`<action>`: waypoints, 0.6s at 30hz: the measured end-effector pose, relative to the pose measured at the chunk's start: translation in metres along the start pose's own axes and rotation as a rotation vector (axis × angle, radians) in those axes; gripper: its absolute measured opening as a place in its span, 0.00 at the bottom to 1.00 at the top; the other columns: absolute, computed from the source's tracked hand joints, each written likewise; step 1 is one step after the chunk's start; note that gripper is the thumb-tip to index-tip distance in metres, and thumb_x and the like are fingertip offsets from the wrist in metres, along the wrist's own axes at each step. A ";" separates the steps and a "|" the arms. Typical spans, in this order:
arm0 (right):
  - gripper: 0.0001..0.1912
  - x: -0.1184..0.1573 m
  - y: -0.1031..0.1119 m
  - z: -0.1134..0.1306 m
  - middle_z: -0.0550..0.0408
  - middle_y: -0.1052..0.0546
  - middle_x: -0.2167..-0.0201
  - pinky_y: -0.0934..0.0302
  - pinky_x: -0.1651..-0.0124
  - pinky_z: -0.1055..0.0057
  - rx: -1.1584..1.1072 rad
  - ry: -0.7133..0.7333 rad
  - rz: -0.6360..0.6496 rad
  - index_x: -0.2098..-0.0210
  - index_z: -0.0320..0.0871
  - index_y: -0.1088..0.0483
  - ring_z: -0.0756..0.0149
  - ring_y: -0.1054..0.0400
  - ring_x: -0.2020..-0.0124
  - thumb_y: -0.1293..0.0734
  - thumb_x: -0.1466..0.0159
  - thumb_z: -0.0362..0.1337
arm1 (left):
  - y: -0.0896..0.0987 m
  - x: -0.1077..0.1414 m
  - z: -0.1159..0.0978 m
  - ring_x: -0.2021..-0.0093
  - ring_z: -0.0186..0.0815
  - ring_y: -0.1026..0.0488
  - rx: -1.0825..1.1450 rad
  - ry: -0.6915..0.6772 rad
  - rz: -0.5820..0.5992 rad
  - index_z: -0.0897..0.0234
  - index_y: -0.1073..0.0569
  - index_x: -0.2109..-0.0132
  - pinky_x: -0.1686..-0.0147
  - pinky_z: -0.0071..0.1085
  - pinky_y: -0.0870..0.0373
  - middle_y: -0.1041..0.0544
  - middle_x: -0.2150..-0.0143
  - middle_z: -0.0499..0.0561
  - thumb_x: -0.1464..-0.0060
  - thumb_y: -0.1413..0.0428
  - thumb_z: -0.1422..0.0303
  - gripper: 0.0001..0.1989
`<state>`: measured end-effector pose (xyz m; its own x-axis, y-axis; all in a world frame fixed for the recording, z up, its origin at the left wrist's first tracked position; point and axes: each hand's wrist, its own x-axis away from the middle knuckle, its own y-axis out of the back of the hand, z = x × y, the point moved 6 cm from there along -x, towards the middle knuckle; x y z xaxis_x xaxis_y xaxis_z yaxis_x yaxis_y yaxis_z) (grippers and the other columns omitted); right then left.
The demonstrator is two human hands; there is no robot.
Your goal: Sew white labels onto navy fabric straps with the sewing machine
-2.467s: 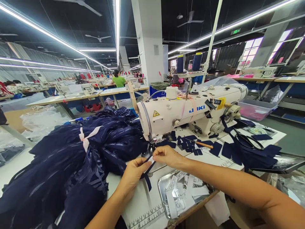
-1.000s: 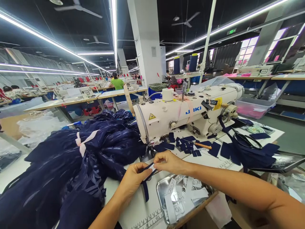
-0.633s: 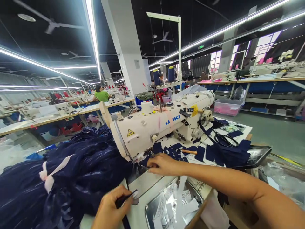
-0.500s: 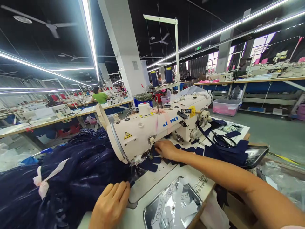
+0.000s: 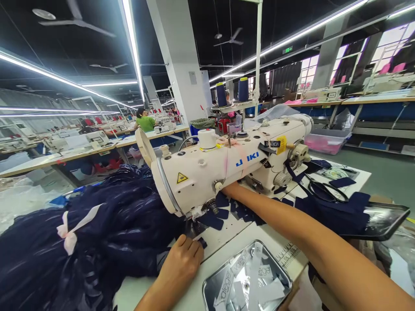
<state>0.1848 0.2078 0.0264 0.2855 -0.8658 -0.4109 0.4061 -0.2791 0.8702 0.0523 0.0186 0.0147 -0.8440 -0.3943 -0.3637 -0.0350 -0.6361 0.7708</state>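
My left hand (image 5: 185,255) is at the front of the sewing machine (image 5: 207,172), just below the needle area. Its fingers curl over dark navy fabric (image 5: 202,242), which shows past the fingertips. My right hand (image 5: 231,190) reaches beneath the machine's arm, and its fingers are hidden behind the white body. Small navy fabric pieces (image 5: 214,221) lie on the machine bed close to that wrist. To the left, a large heap of navy fabric (image 5: 129,224) spreads up to the needle, with a pale pink ribbon bow (image 5: 69,235) on it.
A metal tray (image 5: 207,290) of printed white labels sits at the table's front edge. At right, black-handled scissors (image 5: 327,190) rest by navy cloth on a dark tray (image 5: 389,222). Two navy thread cones (image 5: 243,90) stand behind. Farther off sits a person in green (image 5: 145,123).
My right hand has gone deeper under the machine's arm, so its fingers no longer show. My left hand has moved closer to the needle area. The camera view has shifted slightly.
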 end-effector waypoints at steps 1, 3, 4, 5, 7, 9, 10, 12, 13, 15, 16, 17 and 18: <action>0.18 -0.002 -0.002 0.001 0.48 0.29 0.55 0.50 0.46 0.64 -0.005 0.001 0.006 0.53 0.39 0.34 0.56 0.44 0.47 0.47 0.40 0.26 | -0.001 0.001 0.000 0.77 0.33 0.37 -0.006 -0.003 0.010 0.69 0.31 0.72 0.73 0.33 0.44 0.31 0.77 0.51 0.49 0.60 0.83 0.16; 0.18 -0.001 -0.005 0.000 0.47 0.29 0.56 0.50 0.47 0.63 -0.006 0.005 0.020 0.55 0.39 0.34 0.56 0.43 0.48 0.47 0.40 0.26 | -0.005 0.002 -0.002 0.77 0.33 0.37 -0.012 -0.009 0.034 0.70 0.31 0.72 0.73 0.33 0.45 0.30 0.76 0.51 0.48 0.60 0.83 0.15; 0.18 0.002 -0.004 -0.001 0.47 0.29 0.56 0.50 0.47 0.62 -0.002 0.007 0.028 0.55 0.39 0.34 0.56 0.42 0.49 0.47 0.41 0.26 | -0.006 0.002 -0.003 0.77 0.33 0.37 -0.013 -0.010 0.042 0.70 0.31 0.72 0.73 0.33 0.46 0.30 0.76 0.51 0.48 0.59 0.82 0.14; 0.18 0.007 -0.002 -0.003 0.46 0.29 0.57 0.49 0.48 0.61 0.007 0.010 0.034 0.56 0.39 0.33 0.56 0.42 0.50 0.47 0.41 0.26 | -0.007 0.003 -0.003 0.77 0.33 0.37 -0.015 -0.012 0.047 0.70 0.31 0.72 0.73 0.33 0.46 0.30 0.76 0.51 0.48 0.58 0.82 0.13; 0.17 0.022 0.006 -0.007 0.44 0.28 0.59 0.49 0.49 0.60 0.042 0.018 0.045 0.58 0.38 0.33 0.55 0.40 0.52 0.47 0.42 0.25 | -0.009 0.004 -0.005 0.77 0.34 0.37 -0.025 -0.020 0.050 0.70 0.31 0.72 0.72 0.33 0.47 0.31 0.77 0.51 0.49 0.57 0.82 0.12; 0.16 0.042 0.019 -0.010 0.40 0.28 0.62 0.48 0.51 0.59 0.101 0.035 0.056 0.61 0.35 0.32 0.53 0.37 0.56 0.46 0.44 0.24 | -0.009 0.004 -0.006 0.77 0.34 0.37 -0.034 -0.026 0.044 0.70 0.31 0.72 0.72 0.33 0.48 0.31 0.77 0.50 0.50 0.55 0.82 0.10; 0.15 0.053 0.026 -0.010 0.39 0.28 0.65 0.48 0.53 0.59 0.127 0.038 0.060 0.63 0.34 0.31 0.52 0.36 0.59 0.46 0.44 0.24 | -0.008 0.003 -0.006 0.77 0.34 0.37 -0.035 -0.029 0.043 0.70 0.32 0.73 0.73 0.33 0.48 0.31 0.77 0.50 0.51 0.55 0.82 0.10; 0.14 0.074 0.040 -0.006 0.40 0.28 0.67 0.47 0.55 0.60 0.162 0.066 0.056 0.64 0.33 0.31 0.54 0.35 0.62 0.46 0.43 0.24 | -0.008 0.002 -0.007 0.78 0.34 0.37 -0.035 -0.037 0.039 0.69 0.32 0.74 0.73 0.32 0.48 0.31 0.77 0.50 0.51 0.53 0.81 0.09; 0.15 0.083 0.044 0.002 0.42 0.28 0.67 0.46 0.57 0.62 0.147 0.114 0.057 0.63 0.34 0.31 0.56 0.35 0.63 0.46 0.42 0.25 | -0.008 0.002 -0.007 0.78 0.34 0.37 -0.035 -0.039 0.038 0.69 0.32 0.74 0.73 0.32 0.49 0.31 0.78 0.50 0.51 0.53 0.81 0.08; 0.15 0.097 0.046 0.024 0.46 0.28 0.66 0.44 0.60 0.68 0.032 0.254 0.103 0.59 0.37 0.31 0.62 0.35 0.64 0.45 0.40 0.26 | -0.008 0.001 -0.008 0.78 0.34 0.37 -0.039 -0.041 0.043 0.69 0.33 0.75 0.74 0.32 0.49 0.31 0.78 0.50 0.52 0.52 0.81 0.08; 0.15 0.102 0.043 0.037 0.49 0.28 0.66 0.44 0.60 0.70 -0.042 0.329 0.150 0.59 0.39 0.31 0.64 0.35 0.64 0.45 0.40 0.27 | -0.008 0.002 -0.008 0.78 0.34 0.37 -0.040 -0.041 0.050 0.68 0.33 0.75 0.74 0.32 0.49 0.31 0.78 0.49 0.52 0.52 0.81 0.08; 0.15 0.105 0.038 0.049 0.51 0.28 0.66 0.44 0.61 0.72 -0.104 0.394 0.207 0.58 0.41 0.31 0.66 0.34 0.63 0.44 0.39 0.27 | -0.008 0.002 -0.009 0.78 0.34 0.37 -0.041 -0.038 0.061 0.68 0.34 0.75 0.74 0.32 0.49 0.31 0.78 0.49 0.52 0.52 0.81 0.08; 0.15 0.107 0.031 0.061 0.52 0.27 0.66 0.44 0.60 0.72 -0.133 0.444 0.267 0.58 0.43 0.31 0.67 0.34 0.63 0.44 0.39 0.27 | -0.008 0.004 -0.009 0.78 0.35 0.37 -0.044 -0.036 0.073 0.68 0.34 0.75 0.74 0.32 0.49 0.31 0.78 0.49 0.52 0.51 0.81 0.08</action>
<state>0.1749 0.0809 0.0257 0.7218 -0.6326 -0.2806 0.3673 0.0065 0.9301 0.0542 0.0160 0.0026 -0.8620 -0.4173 -0.2877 0.0502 -0.6351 0.7708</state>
